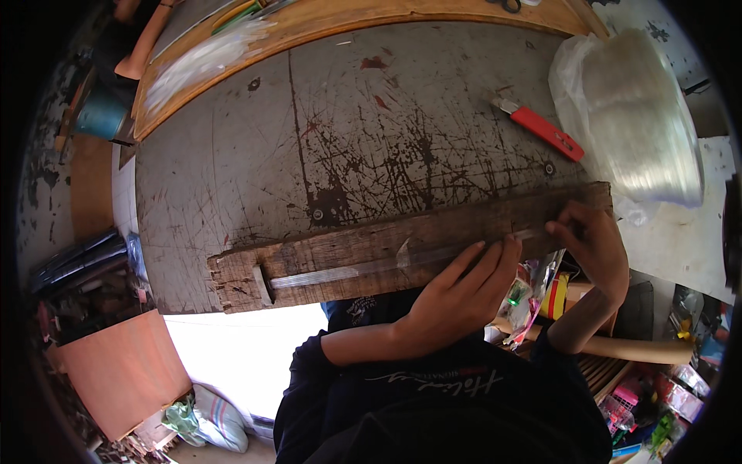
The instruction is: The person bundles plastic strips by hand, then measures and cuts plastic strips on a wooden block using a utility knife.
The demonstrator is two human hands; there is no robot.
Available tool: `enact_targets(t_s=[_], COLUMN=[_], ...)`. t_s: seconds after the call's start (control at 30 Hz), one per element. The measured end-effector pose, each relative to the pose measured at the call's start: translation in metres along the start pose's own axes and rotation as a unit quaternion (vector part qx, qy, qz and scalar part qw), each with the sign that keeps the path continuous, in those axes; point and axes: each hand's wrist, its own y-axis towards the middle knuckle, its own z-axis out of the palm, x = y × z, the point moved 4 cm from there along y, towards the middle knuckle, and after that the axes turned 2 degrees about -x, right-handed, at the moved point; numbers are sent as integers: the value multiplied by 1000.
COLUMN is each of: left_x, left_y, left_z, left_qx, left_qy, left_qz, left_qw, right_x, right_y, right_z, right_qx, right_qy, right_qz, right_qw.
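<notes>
A worn wooden plank (340, 240) lies along the near edge of the grey tabletop. Thin clear plastic strips (309, 277) run lengthwise on it, their left end at a small upright metal piece (263, 284) fixed across the plank. My left hand (468, 286) rests over the strips toward the plank's right half, its fingers stretched out and pointing right. Near the right end, my right hand (595, 243) is curled, thumb and fingers pinched at the strips' right end. The fingers partly hide that end.
A red-handled utility knife (545, 131) lies at the right, beside a large coil of clear plastic (638, 116). Across the back, a wood-edged board (433, 12) holds more clear strips (201, 66). Another person's arm (151, 39) shows at the far left.
</notes>
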Motion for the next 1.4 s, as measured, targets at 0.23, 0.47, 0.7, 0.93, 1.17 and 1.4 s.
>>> enact_targets(t_s=[0.23, 0.47, 0.7, 0.93, 1.17, 1.4], left_x=[3, 1, 10, 11, 11, 10], left_y=[-1, 1, -4, 0, 3, 4], left_z=[3, 4, 2, -2, -4, -2], left_qx=[-39, -56, -49, -49, -32, -50], left_qy=[8, 3, -26, -35, -24, -30], left_qz=[-34, -27, -16, 3, 19, 7], left_qw=[999, 998, 998, 998, 999, 998], right_x=[-2, -10, 19, 31, 41, 43], right_y=[33, 110, 53, -69, -92, -90], right_z=[-13, 9, -24, 33, 60, 57], right_qx=[-75, -94, -261, -69, -11, 1], right_qy=[87, -284, -42, 5, 49, 34], right_qz=[-68, -216, -182, 123, 130, 116], right_qw=[991, 929, 947, 990, 990, 993])
